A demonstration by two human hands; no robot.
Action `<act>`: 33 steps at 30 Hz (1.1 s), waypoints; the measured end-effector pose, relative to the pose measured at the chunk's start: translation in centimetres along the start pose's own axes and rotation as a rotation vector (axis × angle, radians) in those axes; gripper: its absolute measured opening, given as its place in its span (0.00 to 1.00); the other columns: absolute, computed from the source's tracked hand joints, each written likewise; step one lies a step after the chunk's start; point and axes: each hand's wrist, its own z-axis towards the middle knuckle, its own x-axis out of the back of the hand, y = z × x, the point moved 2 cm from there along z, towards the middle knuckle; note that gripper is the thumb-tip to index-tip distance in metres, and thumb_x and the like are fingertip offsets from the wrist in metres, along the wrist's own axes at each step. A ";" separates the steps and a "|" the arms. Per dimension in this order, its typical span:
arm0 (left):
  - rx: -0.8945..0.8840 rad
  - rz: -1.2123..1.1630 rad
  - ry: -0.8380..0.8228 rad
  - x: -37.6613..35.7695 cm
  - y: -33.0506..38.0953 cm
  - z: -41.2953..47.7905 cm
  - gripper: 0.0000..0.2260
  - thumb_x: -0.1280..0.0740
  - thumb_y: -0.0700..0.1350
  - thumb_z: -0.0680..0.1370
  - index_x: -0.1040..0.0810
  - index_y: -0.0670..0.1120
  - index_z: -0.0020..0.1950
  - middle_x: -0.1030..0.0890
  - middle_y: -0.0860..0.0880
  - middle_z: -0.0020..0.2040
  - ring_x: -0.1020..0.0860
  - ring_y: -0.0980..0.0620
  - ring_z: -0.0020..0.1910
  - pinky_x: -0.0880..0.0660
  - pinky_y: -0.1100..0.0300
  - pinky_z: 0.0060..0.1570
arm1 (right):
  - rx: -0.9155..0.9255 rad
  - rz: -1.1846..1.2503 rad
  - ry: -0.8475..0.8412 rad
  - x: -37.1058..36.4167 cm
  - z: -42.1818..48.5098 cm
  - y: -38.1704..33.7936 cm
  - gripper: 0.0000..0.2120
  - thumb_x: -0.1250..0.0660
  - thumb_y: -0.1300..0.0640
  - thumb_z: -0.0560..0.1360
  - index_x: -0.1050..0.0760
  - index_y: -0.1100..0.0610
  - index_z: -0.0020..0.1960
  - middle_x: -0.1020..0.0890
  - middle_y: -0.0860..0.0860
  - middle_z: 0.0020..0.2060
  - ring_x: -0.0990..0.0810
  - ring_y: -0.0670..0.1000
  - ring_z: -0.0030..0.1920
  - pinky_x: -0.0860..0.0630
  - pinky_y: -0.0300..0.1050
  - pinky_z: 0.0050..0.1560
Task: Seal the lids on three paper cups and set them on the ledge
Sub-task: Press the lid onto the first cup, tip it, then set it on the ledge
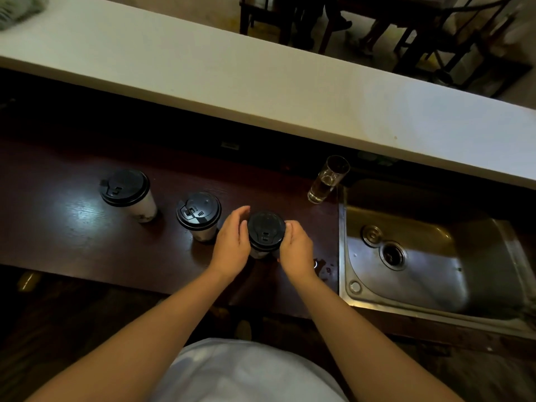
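Note:
Three white paper cups with black lids stand in a row on the dark wooden counter (72, 227). The left cup (127, 192) and the middle cup (200, 216) stand alone with their lids on. Around the right cup (265, 232) are both my hands: my left hand (232, 245) curves against its left side with fingers spread, and my right hand (297, 248) touches the lid's right rim. The cup rests on the counter. The white ledge (261, 82) runs across the back, above the counter.
A tall glass (327, 179) with some liquid stands behind and right of the cups, by the steel sink (429, 303). Chairs and table legs lie beyond the ledge. A pale bundle (20, 8) sits on the ledge's far left end.

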 end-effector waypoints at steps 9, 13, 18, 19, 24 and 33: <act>0.208 -0.127 0.048 0.1 0.0 -0.4 0.12 0.42 0.45 0.84 0.27 0.52 0.67 0.23 0.59 0.53 0.21 0.55 0.55 0.20 0.49 0.56 | -0.359 0.772 -0.060 -0.2 -0.4 0.5 0.11 0.43 0.63 0.83 0.22 0.60 0.52 0.17 0.55 0.49 0.18 0.54 0.52 0.19 0.47 0.49; 0.288 -0.123 0.077 0.1 -0.1 -0.3 0.07 0.40 0.50 0.83 0.26 0.51 0.58 0.21 0.54 0.47 0.19 0.50 0.48 0.19 0.42 0.51 | -0.371 0.822 -0.054 -0.4 -0.5 0.8 0.12 0.42 0.64 0.83 0.23 0.63 0.61 0.17 0.55 0.52 0.19 0.53 0.56 0.22 0.47 0.60; 0.398 -0.190 0.022 -0.5 0.2 -0.3 0.09 0.44 0.53 0.84 0.28 0.52 0.50 0.18 0.45 0.44 0.17 0.44 0.45 0.17 0.47 0.43 | -0.354 0.746 -0.067 -0.7 -0.1 1.0 0.10 0.41 0.61 0.83 0.21 0.58 0.56 0.16 0.54 0.50 0.18 0.53 0.55 0.22 0.53 0.63; 0.415 -0.197 0.021 -0.5 0.2 -0.3 0.10 0.44 0.54 0.84 0.28 0.52 0.49 0.18 0.43 0.44 0.17 0.44 0.46 0.17 0.50 0.40 | -0.354 0.734 -0.070 -0.7 0.0 1.1 0.10 0.41 0.60 0.83 0.20 0.57 0.54 0.16 0.54 0.50 0.18 0.53 0.55 0.22 0.54 0.63; 0.428 -0.198 0.015 -0.5 0.2 -0.3 0.14 0.44 0.57 0.84 0.28 0.48 0.50 0.18 0.43 0.45 0.17 0.46 0.43 0.18 0.52 0.38 | -0.372 0.661 -0.099 -0.9 0.2 1.5 0.12 0.38 0.52 0.82 0.19 0.55 0.57 0.15 0.54 0.54 0.18 0.54 0.59 0.24 0.58 0.66; 0.415 -0.178 0.014 -0.5 0.1 -0.5 0.15 0.44 0.57 0.84 0.27 0.47 0.49 0.18 0.44 0.42 0.17 0.47 0.40 0.17 0.50 0.39 | -0.341 0.533 -0.133 -0.8 0.3 1.5 0.12 0.41 0.48 0.83 0.20 0.49 0.52 0.16 0.52 0.52 0.18 0.53 0.57 0.21 0.60 0.62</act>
